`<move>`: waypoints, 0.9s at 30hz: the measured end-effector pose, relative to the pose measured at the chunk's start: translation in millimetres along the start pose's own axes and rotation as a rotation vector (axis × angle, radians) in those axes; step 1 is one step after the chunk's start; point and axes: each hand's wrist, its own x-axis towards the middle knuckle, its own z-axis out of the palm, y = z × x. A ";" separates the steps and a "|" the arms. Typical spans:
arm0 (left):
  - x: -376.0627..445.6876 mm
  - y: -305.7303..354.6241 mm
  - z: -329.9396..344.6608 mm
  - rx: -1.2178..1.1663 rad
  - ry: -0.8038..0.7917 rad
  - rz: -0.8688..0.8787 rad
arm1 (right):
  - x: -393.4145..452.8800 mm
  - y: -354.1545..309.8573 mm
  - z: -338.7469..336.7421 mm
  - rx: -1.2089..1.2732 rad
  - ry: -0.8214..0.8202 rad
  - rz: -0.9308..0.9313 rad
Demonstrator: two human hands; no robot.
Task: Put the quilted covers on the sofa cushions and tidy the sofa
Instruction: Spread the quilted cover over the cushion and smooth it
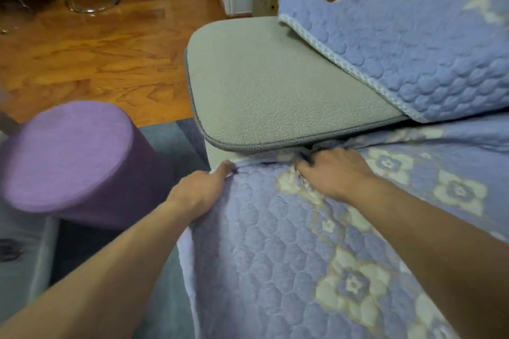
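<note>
The left hand pinches the far corner of the lavender quilted cover, thumb and fingers curled together on its edge. The right hand has its fingers bent down into the fabric just beyond that, seemingly gripping a fold, though the fingertips are hidden. Immediately past both sets of fingers lies the bare grey cushion, a second quilted cover overlapping its far side.
</note>
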 end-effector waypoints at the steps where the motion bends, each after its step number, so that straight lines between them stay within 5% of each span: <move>1: 11.3 4.1 -6.2 -0.082 -0.091 -0.064 | 5.6 -2.6 0.9 -0.022 -0.006 -0.020; 5: 16.7 -7.2 -20.9 -0.270 -0.400 -0.181 | 19.1 -3.6 10.7 -0.029 -0.059 0.037; 8: 16.7 -14.5 -24.4 -0.205 -0.463 -0.265 | 20.5 -7.2 12.4 -0.019 -0.050 0.096; 15: 47.6 -28.6 -5.3 -0.436 -0.358 -0.199 | 30.8 -10.0 -3.6 -0.008 -0.246 0.093; 19: 82.8 -34.5 0.9 -0.165 -0.264 -0.251 | 42.1 -10.1 -1.2 0.028 -0.307 0.165; 22: 53.3 -11.9 -14.5 0.042 0.003 -0.040 | 36.3 -16.8 -11.5 -0.029 -0.312 0.119; 24: 15.9 1.3 -13.0 0.088 0.018 0.164 | 20.3 -25.4 -4.7 -0.252 -0.118 -0.041; 27: -10.4 17.1 5.1 0.344 0.041 0.385 | 5.0 -26.4 10.6 -0.268 -0.072 -0.016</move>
